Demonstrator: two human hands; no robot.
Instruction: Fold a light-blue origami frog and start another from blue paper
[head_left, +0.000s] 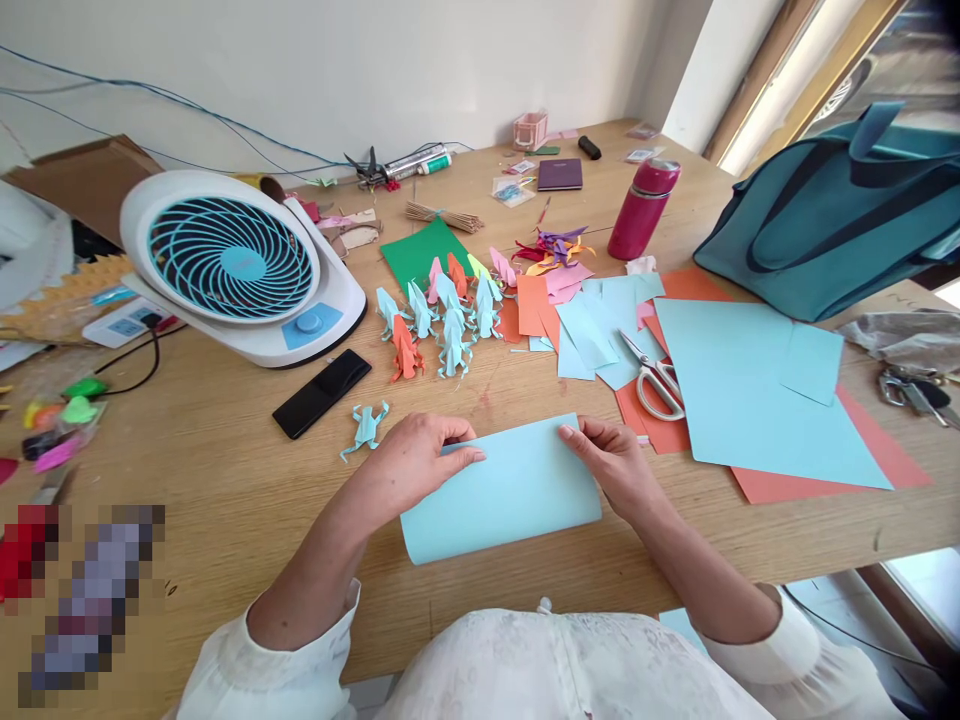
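Observation:
A light blue sheet of paper [510, 495], folded in half, lies on the wooden table [225, 480] in front of me. My left hand [416, 460] pinches its upper left edge with the fingers pressed together on the paper. My right hand [611, 462] presses the upper right edge, fingers closed on it. A small blue folded paper frog [365, 427] sits just left of my left hand. A group of several folded paper frogs [442, 315], blue, orange and pink, stands further back.
Scissors [656, 378] lie on a stack of blue and orange sheets [757, 400] to the right. A white desk fan [240, 265] and a black phone [321, 392] are at left. A magenta bottle [643, 208] and teal bag [840, 215] stand at the back right.

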